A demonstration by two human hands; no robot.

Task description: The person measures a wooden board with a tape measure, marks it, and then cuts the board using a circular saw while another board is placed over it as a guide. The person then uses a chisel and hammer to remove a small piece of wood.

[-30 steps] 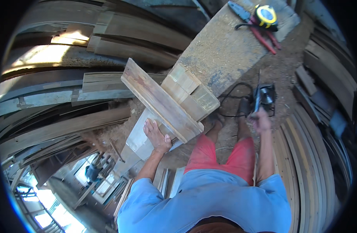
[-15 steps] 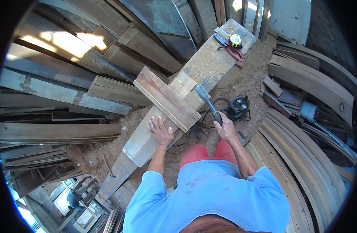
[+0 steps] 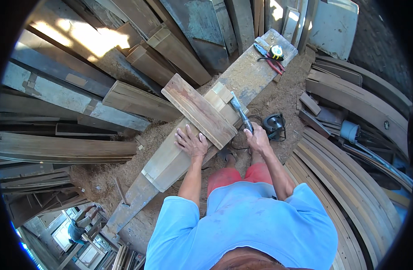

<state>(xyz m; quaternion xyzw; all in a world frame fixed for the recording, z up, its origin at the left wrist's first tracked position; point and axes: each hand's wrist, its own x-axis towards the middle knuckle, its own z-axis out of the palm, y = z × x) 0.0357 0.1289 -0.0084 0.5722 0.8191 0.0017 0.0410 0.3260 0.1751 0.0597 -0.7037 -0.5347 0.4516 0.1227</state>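
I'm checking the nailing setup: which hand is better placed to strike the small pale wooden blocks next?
Right. The right hand already holds the hammer, its head over the small pale wooden blocks; the left hand lies flat by the reddish-brown board.

Left hand [image 3: 191, 142] flat, fingers spread, right hand [image 3: 257, 137] fisted, gripping

Bright daylight, sun glare upper left, sharp centre, fisheye-bent dark rim.

One head-worn fisheye view looks steeply down (edges bowing outward) over the workbench plank [image 3: 249, 76] from close above.
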